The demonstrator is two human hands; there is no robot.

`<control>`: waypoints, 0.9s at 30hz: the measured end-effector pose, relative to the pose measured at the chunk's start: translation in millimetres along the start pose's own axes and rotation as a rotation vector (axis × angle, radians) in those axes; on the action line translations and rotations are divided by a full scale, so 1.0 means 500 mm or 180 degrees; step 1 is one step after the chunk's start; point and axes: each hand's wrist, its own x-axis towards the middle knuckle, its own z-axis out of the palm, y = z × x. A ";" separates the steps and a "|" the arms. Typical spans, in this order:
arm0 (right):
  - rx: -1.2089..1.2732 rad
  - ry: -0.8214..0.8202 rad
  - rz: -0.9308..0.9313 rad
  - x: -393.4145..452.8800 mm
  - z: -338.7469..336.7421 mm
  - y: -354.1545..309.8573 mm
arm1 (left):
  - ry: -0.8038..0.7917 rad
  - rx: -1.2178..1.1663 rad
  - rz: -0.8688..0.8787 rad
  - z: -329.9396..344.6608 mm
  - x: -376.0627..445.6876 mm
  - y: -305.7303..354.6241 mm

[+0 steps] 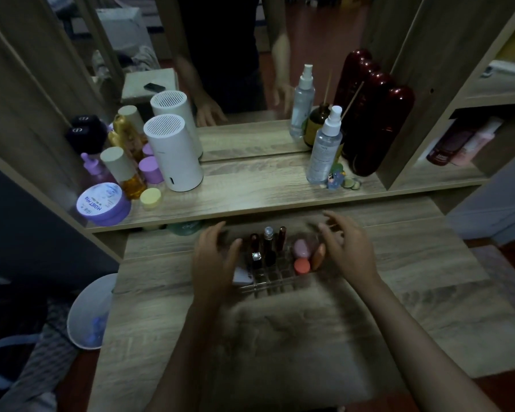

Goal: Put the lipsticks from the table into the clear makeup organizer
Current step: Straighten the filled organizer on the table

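Observation:
The clear makeup organizer [275, 282] stands on the wooden table [428, 272], between my hands. Several lipsticks stand upright in its cells: a dark red one [281, 237], a silver-capped one [268, 237], a black one with a shiny top [256, 260]. Pink and coral items [302, 264] fill its right side. My left hand [214, 263] rests against the organizer's left end, fingers spread. My right hand [347, 245] hovers at its right end, fingers apart and curled, blurred by motion. Neither hand holds a lipstick.
A raised shelf [250, 194] behind carries a white cylinder [173, 153], purple jars [103, 203], amber bottles, a spray bottle [324, 144] and dark red bottles [372, 126] before a mirror. A fuzzy stool [286, 346] sits below. A white bin [91, 310] stands left.

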 end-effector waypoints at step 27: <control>0.1858 -0.0189 0.1909 -0.163 0.091 0.097 | -0.0386 -0.1010 -0.1467 0.032 -0.172 -0.054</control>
